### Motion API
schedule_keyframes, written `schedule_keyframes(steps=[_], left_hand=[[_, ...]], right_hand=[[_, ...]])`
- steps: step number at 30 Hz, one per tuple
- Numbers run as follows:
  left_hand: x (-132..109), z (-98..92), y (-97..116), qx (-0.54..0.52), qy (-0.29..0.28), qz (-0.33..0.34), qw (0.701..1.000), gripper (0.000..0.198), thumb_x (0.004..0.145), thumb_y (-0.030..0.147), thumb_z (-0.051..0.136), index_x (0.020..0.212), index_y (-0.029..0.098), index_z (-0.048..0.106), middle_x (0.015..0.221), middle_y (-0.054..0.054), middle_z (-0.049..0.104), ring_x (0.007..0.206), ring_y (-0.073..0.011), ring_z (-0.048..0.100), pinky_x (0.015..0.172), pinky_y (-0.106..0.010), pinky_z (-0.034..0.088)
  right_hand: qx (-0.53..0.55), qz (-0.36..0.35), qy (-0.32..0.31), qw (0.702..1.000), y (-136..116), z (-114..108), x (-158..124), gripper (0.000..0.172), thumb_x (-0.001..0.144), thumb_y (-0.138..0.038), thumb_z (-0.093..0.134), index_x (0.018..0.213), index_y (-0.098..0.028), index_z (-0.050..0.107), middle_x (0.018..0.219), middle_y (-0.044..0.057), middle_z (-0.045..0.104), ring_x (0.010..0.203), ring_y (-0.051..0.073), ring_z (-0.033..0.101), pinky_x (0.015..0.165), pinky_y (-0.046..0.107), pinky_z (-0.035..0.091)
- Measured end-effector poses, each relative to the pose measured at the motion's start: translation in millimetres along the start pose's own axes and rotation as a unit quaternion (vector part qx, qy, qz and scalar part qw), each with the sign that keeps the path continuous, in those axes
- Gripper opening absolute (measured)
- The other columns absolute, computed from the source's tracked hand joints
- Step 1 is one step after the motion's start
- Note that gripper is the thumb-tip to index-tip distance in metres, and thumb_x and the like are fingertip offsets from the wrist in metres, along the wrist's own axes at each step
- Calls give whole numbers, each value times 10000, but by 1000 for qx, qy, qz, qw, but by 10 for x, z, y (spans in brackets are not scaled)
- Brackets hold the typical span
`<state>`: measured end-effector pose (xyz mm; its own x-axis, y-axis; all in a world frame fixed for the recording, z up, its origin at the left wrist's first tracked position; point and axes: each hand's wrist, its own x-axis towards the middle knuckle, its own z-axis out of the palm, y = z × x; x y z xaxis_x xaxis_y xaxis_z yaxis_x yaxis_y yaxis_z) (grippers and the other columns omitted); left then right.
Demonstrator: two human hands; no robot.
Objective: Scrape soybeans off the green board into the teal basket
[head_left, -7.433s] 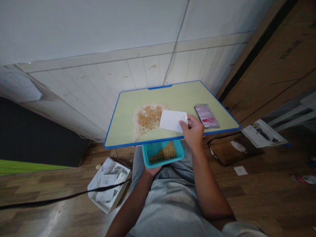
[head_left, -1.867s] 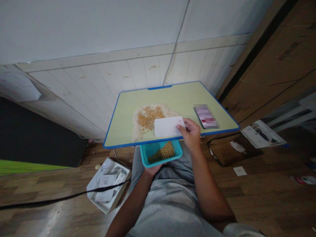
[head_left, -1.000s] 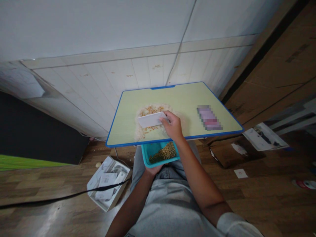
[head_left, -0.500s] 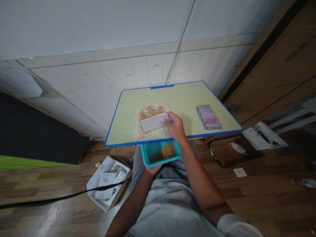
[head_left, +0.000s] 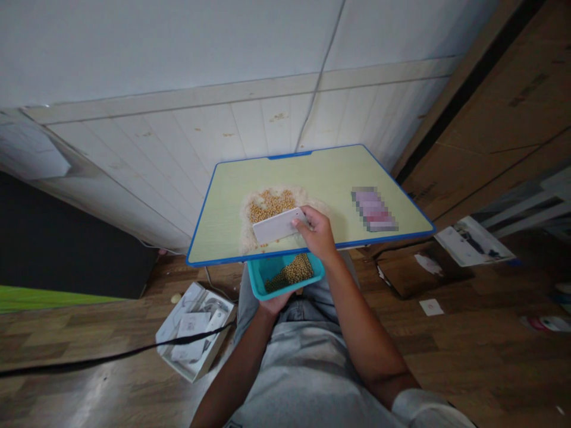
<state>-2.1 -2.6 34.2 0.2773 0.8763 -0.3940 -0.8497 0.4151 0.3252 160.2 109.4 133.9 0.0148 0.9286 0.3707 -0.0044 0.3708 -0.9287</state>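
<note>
A white scraper card (head_left: 277,225) is tilting on edge against a pile of soybeans (head_left: 269,206) on the blue-rimmed table (head_left: 232,196), the right hand (head_left: 317,230) pinching its end. Below the table's near edge, the left hand (head_left: 274,301) is gripping a teal tray (head_left: 256,284) of beans from underneath. A phone (head_left: 373,208) is lying right of the pile.

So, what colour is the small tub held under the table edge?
The tub is teal, or turquoise blue; the head view shows it clearly, held from below by the left hand.
</note>
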Motion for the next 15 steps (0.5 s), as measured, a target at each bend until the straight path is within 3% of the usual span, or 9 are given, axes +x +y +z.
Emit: schedule_keyframes(steps=[2, 4, 15], left_hand=[[7, -15, -3, -24, 52, -3, 998, 835, 1145, 766, 307, 1771, 307, 616, 1875, -108, 595, 1878, -430, 298, 1520, -762, 178], [1, 2, 2, -43, 64, -5, 997, 821, 1154, 735, 315, 1789, 291, 584, 1893, -112, 570, 1854, -436, 357, 1520, -747, 166], [-24, 20, 31, -55, 14, -9, 998, 880, 1104, 787, 320, 1849, 342, 466, 1979, -91, 431, 1876, -416, 299, 1520, -720, 74]], right_hand=[[6, -1, 2, 1000, -25, 0, -41, 251, 906, -506, 830, 996, -273, 801, 951, 16, 828, 916, 243, 755, 874, 373, 632], [10, -1, -1, 1000, -52, 0, -81, 263, 912, -519, 838, 986, -268, 808, 951, 17, 839, 917, 241, 765, 880, 371, 636], [7, 4, 3, 1000, -132, -48, -221, 246, 898, -506, 842, 970, -271, 830, 951, 27, 851, 903, 246, 773, 849, 368, 639]])
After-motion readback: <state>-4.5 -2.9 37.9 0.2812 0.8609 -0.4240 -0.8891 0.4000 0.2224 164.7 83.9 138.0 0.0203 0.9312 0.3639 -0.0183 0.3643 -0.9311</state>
